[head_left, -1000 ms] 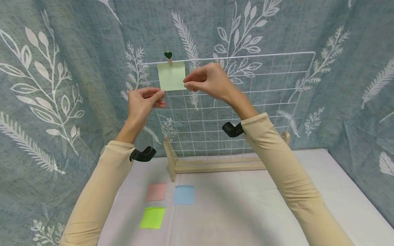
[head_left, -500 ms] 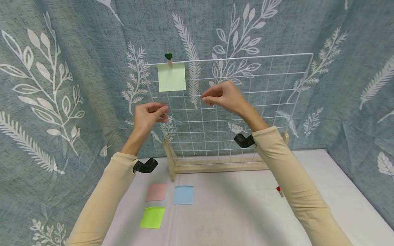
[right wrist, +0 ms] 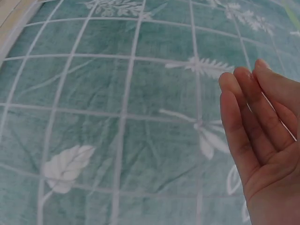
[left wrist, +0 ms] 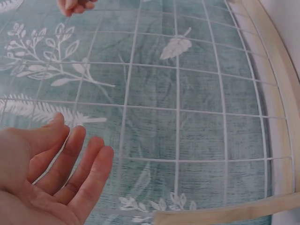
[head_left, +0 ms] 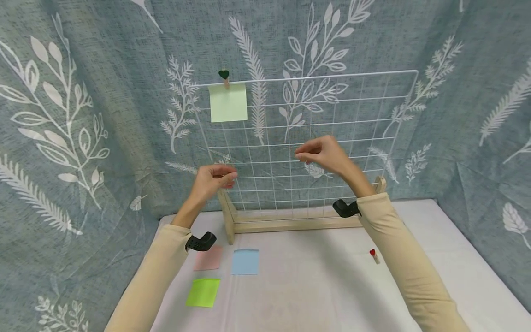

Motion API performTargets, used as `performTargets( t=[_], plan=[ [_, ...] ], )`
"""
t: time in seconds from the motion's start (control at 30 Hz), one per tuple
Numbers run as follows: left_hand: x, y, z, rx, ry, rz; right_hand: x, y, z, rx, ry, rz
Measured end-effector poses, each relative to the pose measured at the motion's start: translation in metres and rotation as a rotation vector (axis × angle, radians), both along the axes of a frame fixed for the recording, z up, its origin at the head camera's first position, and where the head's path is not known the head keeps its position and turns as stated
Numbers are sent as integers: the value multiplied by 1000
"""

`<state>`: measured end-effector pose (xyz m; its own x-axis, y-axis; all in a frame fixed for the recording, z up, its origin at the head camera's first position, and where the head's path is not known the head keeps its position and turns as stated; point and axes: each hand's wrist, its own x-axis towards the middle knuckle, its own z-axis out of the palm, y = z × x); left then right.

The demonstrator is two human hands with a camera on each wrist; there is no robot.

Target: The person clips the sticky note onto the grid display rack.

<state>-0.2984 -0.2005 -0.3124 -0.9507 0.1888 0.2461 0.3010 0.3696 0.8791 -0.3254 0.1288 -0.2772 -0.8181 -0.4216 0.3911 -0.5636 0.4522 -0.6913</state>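
In the head view both hands are in the air before a white wire grid (head_left: 269, 162). My left hand (head_left: 210, 182) is at the grid's lower left, its fingers loosely bent with nothing between them, as the left wrist view of the hand (left wrist: 61, 171) confirms. To the right, my right hand (head_left: 325, 154) has its thumb close to the fingertips. The right wrist view shows that hand (right wrist: 262, 131) relaxed and holding nothing. Above them a pale green sticky note (head_left: 229, 107) hangs from the grid's top wire, clipped by a small clothespin with a dark green heart (head_left: 224, 76).
The grid stands in a wooden base (head_left: 294, 225) on a white-covered table (head_left: 290, 286). On the table lie pink (head_left: 209, 259), blue (head_left: 245, 262) and bright green (head_left: 203, 293) sticky notes. A red-heart clothespin (head_left: 374, 256) is at right. A patterned curtain (head_left: 124, 92) hangs behind.
Both hands have come away from the hung pale green note, moving down and to the right. The red-heart clothespin, hidden by the right sleeve at first, now shows. The note stays hanging.
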Motion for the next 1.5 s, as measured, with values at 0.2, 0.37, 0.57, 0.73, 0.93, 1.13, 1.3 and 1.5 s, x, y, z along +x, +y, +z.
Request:
performTargets(
  t=[0.2, 0.37, 0.57, 0.73, 0.93, 1.13, 1.3, 1.5],
  plan=[
    [0, -3, -14, -29, -80, -11, 4, 17, -22, 1, -75, -34],
    [2, -7, -34, -35, -128, -19, 8, 29, -42, 43, -150, -69],
    [10, -11, -59, -49, -173, -7, 17, 45, -62, 73, -183, -97],
    [19, -13, -78, -17, -243, 6, 26, 57, -80, 108, -205, -129],
    [25, -15, -104, -2, -288, 31, 35, 72, -101, 116, -255, -131],
    [32, -17, -122, 4, -336, 59, 44, 98, -115, 132, -260, -142],
    [36, -18, -131, -39, -350, 79, 50, 121, -130, 147, -268, -189],
    [40, -18, -142, -41, -355, 79, 63, 144, -149, 184, -310, -236]
  ],
)
